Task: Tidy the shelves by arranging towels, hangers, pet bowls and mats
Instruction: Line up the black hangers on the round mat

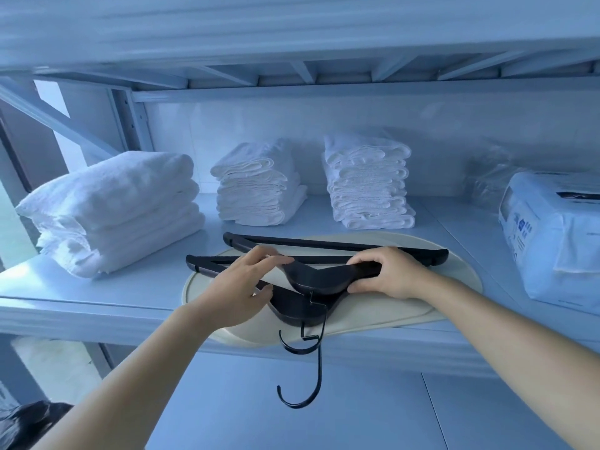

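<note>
Nearest, the left hand (242,284) and right hand (391,274) each clasp one shoulder of the top hanger (311,282). Three towel stacks (259,190) stand along the back edge of the shelf (81,297). At its front edge a pale mat (373,315) carries both hangers, the lower hanger (292,308) askew and the hooks overhanging. This looks like the aligning step. Next, the top hanger needs squaring over the lower.

towel stacks (259,186) block shelf's rear.
</note>
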Demonstrator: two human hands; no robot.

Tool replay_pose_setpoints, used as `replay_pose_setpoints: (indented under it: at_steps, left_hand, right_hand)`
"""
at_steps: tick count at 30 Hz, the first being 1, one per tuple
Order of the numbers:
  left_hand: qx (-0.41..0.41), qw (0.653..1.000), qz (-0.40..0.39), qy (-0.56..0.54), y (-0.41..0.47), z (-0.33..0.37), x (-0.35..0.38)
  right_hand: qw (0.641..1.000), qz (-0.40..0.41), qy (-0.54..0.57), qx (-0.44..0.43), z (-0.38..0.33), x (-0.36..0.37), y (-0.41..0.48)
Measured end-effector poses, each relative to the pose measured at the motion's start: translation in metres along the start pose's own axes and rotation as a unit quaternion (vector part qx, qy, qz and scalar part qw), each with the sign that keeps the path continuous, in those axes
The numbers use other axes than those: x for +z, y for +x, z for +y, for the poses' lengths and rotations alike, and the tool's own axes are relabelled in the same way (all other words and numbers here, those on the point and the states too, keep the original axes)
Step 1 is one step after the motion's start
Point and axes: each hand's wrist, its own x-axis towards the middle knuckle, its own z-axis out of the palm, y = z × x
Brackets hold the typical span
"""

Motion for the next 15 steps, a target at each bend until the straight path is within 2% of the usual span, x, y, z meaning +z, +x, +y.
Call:
replay_pose_setpoints:
  at_steps: [4,8,12,15]
  left_hand:
    - [-0.022,0.999,0.028,-0.003,-0.005,0.005,0.003]
    - [-0.009,0.998,0.047,0.03,-0.006,0.011,-0.003]
    - [0.008,0.995,0.068,0.074,-0.004,0.013,-0.012]
    - [-0.013,0.999,0.037,0.035,-0.006,0.012,-0.011]
  right_hand:
    - [0.998,0.007,0.057,0.004,0.003,0.001,0.003]
    - [0.995,0.042,0.06,-0.065,-0.006,0.004,0.001]
    - [0.99,0.011,0.112,-0.086,-0.019,0.002,0.005]
    - [0.992,-0.021,0.103,-0.068,-0.018,0.005,0.006]
